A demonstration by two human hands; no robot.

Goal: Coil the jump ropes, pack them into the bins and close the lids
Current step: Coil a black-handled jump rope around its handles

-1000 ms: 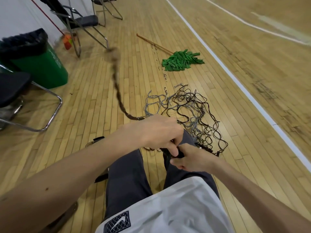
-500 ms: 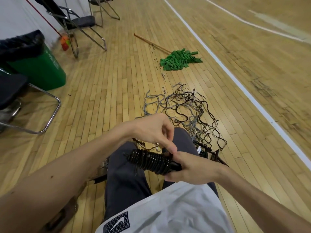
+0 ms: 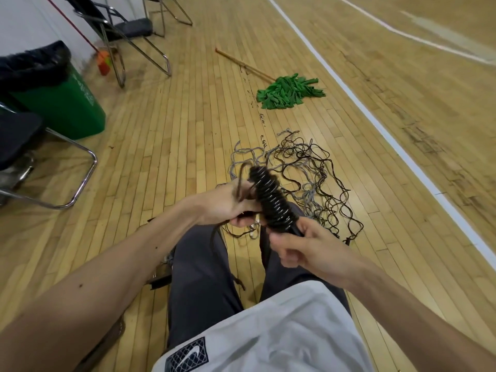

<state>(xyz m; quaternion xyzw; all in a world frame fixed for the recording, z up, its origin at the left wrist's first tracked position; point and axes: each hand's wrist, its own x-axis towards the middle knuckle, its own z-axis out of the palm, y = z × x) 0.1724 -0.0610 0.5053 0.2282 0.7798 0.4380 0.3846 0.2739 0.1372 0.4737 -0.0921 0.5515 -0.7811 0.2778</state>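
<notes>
A black jump rope is wound in tight turns into a thick coil [image 3: 271,200] that points up and away over my knees. My right hand [image 3: 308,248] grips the coil's lower end. My left hand [image 3: 228,205] pinches the dark loose rope beside the coil, with a blurred strand rising past its fingers. On the wood floor beyond lies a tangle of black and grey ropes [image 3: 303,173]. No packing bin is in view.
A green mop [image 3: 290,91] with a wooden handle lies further out on the floor. A green trash can [image 3: 61,103] with a black liner stands at left, between metal folding chairs [image 3: 128,30]. A white court line [image 3: 375,122] runs along the right.
The coil has swung from lying sideways across my lap to pointing up and away. My left hand moved left with the loose rope; one second ago the rope's free end whipped through the air.
</notes>
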